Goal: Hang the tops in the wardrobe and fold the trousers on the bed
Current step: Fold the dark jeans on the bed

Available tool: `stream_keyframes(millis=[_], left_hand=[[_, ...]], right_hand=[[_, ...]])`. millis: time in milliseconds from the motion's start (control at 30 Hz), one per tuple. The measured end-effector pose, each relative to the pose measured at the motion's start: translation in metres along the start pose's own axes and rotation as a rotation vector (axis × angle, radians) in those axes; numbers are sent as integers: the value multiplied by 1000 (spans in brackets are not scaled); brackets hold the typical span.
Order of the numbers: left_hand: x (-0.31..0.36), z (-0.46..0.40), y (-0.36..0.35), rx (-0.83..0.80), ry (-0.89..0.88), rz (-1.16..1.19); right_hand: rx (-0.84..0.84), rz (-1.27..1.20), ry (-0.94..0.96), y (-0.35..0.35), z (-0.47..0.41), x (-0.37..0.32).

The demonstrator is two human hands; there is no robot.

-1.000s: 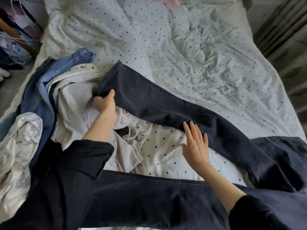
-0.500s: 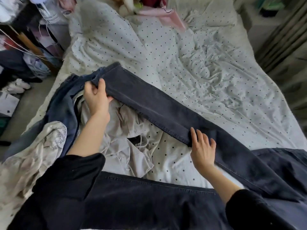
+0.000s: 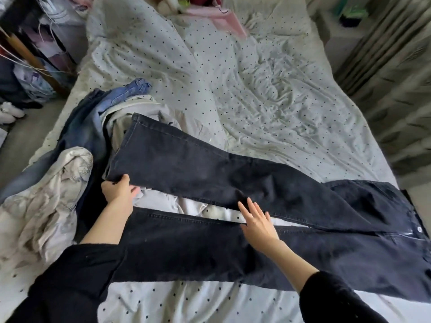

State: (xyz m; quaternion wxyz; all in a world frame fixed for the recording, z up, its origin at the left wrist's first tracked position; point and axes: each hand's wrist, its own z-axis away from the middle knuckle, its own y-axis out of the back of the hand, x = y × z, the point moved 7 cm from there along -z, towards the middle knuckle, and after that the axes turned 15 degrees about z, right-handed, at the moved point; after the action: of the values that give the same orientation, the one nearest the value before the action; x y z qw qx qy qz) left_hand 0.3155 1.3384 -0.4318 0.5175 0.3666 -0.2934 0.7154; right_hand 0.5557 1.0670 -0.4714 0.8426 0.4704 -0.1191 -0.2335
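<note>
Black jeans [image 3: 233, 173] lie spread across the near side of the bed [image 3: 268, 94], waist at the right, both legs running left. My left hand [image 3: 119, 191] grips the lower corner of the far leg's hem, lifting it slightly. With straight fingers, my right hand [image 3: 255, 220] lies flat on the gap between the two legs, touching the near leg's top edge. A pile at the left holds blue jeans [image 3: 88, 134], a pale grey top [image 3: 144, 108] and a crumpled whitish garment [image 3: 49, 197].
The polka-dot sheet is rumpled across the far half of the bed. A pink item [image 3: 228, 19] lies near the head of the bed. An open wardrobe with hanging clothes [image 3: 28, 54] and white shoes [image 3: 9, 111] stand at the left. Curtains [image 3: 396, 66] hang at the right.
My left hand pulled the far leg's hem down toward me and the leg now lies flatter and wider. My right hand slid from that leg's edge to the gap between the legs.
</note>
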Motion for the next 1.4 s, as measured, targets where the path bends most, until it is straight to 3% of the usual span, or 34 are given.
stream_keyframes(millis=[200,500,733,900,1033,1133,1233,1300,1400], left_hand=[[-50,40,-2,-59,84,-144],[-122,167,-120,-546,-60,-507],[-186,266,-232,-908,-432,-822],[-246,323,-304,-1112,-928,-1050],[-297,329,-323,-1119,-1060,-1346],[-308,329,-325,-1076,-1111,-1416],[-314,327,-330,-1036,-1109,-1516],[-324,317,-333,-1012,-1029,-1639],[-338,301,-334,-981,-932,-1801]], right_hand=[[94,-76,-46,-6,31,24],[300,-156,-272,27,55,160],[303,-117,-289,27,20,292],[208,-11,-137,8,-45,350],[68,72,20,-1,-88,364],[331,56,-7,24,-95,385],[564,-60,-211,47,-90,424],[524,-146,-266,47,-93,439],[372,-172,-173,21,-89,435]])
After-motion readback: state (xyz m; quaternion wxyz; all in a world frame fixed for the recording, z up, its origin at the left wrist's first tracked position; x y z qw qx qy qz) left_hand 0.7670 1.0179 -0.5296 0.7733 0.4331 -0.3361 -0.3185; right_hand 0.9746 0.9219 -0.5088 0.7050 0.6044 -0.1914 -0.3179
